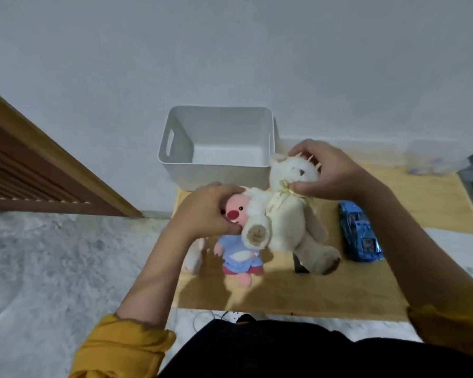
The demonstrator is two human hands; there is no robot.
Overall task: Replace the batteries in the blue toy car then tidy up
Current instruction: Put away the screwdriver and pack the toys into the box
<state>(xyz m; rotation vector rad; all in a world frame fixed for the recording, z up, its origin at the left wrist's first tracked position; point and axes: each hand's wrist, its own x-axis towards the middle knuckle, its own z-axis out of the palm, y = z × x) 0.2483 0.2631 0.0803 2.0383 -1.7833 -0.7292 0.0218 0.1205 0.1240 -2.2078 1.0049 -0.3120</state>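
While my right hand (327,170) curls round the head of a cream teddy bear (290,208), thumb under its chin by the pale ribbon and fingers over its crown, my left hand (205,211) grips the head of a pink-faced plush doll (236,241) in a blue outfit. Both toys are lifted off the wooden board (352,290), the bear's arm lying across the doll's face. The ribbon on the bear carries printed words that seem to read "Love", though the lettering is too blurred for me to be sure; a mark on the sole of its raised foot I cannot read at all. My hands are near each other, each clamped on its own toy, with my forearms reaching out from yellow sleeves (120,347).

The blue toy car (359,231) lies on the board to the right, beside the bear's hanging leg and apart from both hands. A small dark object (301,266) sits partly hidden behind that leg. The white storage bin (219,145) stands at the far edge against the wall, open side up.
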